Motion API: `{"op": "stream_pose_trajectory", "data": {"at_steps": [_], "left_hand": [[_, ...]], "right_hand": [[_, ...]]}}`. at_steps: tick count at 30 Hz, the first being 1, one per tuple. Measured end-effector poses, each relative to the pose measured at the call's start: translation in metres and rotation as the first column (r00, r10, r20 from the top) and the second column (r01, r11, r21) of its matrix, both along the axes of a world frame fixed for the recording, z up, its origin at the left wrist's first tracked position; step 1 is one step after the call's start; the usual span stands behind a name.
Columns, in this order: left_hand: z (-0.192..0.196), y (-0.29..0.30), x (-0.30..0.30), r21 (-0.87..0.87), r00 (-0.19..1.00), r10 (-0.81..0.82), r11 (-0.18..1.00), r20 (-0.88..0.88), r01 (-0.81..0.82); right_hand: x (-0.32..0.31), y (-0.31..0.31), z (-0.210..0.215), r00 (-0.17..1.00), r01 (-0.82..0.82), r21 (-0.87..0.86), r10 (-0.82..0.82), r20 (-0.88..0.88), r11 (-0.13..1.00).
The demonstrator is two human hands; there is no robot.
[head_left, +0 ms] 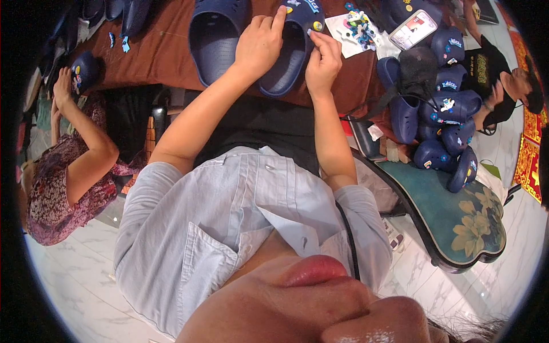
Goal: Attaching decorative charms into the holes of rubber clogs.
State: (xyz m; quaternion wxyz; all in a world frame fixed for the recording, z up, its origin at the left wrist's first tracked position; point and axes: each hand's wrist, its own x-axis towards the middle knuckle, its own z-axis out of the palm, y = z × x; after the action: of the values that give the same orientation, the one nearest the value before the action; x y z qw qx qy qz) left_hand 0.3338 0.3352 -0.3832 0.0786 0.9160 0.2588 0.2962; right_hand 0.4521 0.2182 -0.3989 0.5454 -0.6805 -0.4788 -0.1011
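A dark blue clog (289, 63) lies on the brown tabletop (166, 51) in front of me, its toe decorated with small coloured charms. My left hand (260, 43) grips its left side, forefinger stretched over the toe. My right hand (323, 60) pinches at the clog's right edge, fingertips on a small charm. A second dark blue clog (214, 37) lies just left of it, untouched.
A white sheet with several coloured charms (357, 28) and a phone (413, 28) lie right of the clog. A pile of decorated blue clogs (443, 123) sits on a teal floral chair (463, 217). Another person (74, 166) works at left; a person in black (503, 80) at right.
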Motion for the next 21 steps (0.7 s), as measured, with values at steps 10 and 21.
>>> {"op": "stream_pose_trajectory", "data": {"at_steps": [10,21], "left_hand": [[-0.003,0.001,0.001,0.017,1.000,-0.005,1.000,-0.011,0.005],[-0.002,0.002,0.000,0.010,1.000,0.003,1.000,0.003,-0.003]], "right_hand": [[-0.017,-0.007,-0.007,0.994,0.097,-0.054,-0.095,0.050,0.994],[-0.002,0.004,0.000,0.991,0.113,0.023,-0.111,-0.079,0.993]]}}
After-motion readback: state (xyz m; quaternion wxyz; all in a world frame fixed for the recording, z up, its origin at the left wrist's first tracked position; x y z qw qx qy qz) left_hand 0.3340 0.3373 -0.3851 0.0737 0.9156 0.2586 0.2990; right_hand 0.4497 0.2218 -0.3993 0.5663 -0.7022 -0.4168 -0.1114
